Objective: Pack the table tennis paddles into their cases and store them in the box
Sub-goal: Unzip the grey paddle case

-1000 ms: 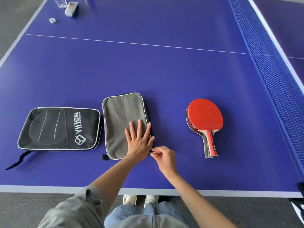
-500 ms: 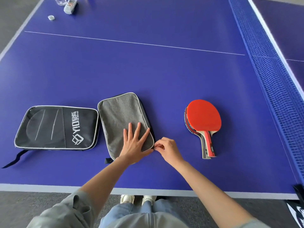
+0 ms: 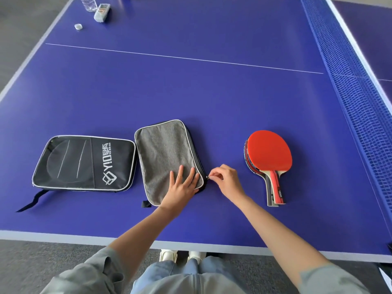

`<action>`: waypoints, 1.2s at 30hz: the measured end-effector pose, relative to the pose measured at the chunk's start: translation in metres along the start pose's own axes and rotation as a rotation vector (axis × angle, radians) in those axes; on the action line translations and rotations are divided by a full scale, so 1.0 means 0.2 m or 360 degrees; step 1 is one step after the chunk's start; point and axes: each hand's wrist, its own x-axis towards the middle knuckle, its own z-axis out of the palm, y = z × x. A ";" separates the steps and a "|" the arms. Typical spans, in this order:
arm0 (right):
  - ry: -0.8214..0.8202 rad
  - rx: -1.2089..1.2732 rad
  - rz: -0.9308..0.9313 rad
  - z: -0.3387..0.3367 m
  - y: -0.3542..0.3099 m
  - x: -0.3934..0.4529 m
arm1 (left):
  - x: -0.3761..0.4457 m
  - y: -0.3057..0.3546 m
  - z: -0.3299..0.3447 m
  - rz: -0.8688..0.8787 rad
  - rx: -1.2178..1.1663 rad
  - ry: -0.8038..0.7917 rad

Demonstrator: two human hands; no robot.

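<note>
A grey paddle case (image 3: 164,153) lies flat on the blue table (image 3: 191,92), with a black case (image 3: 84,163) printed with a white logo lying to its left. My left hand (image 3: 182,188) presses flat on the grey case's near right corner, fingers straight. My right hand (image 3: 227,180) pinches the zipper pull (image 3: 207,177) at the case's right edge. Stacked paddles (image 3: 268,159) with a red face up lie to the right, handles pointing toward me. No box is in view.
The blue net (image 3: 347,85) runs along the right side. A plastic bottle (image 3: 88,3), a small white device (image 3: 101,11) and a bottle cap (image 3: 78,26) sit at the far left corner. The table's near edge (image 3: 212,248) is just in front of my knees.
My right hand has moved the zipper pull up along the grey case's right edge, away from the near corner. My left hand stayed pressed on the case.
</note>
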 end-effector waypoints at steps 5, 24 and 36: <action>-0.0031 0.0009 -0.0009 0.03 -0.06 0.16 | -0.09 -0.09 0.01 0.0139 -0.0200 0.0015; 0.0263 0.0387 0.0668 0.07 0.01 -0.11 | 0.22 0.07 0.10 -0.0307 -0.0895 -0.0281; 0.0306 0.0225 0.0486 -0.06 0.09 -0.01 | 0.14 0.00 0.07 0.0121 -0.0873 -0.0155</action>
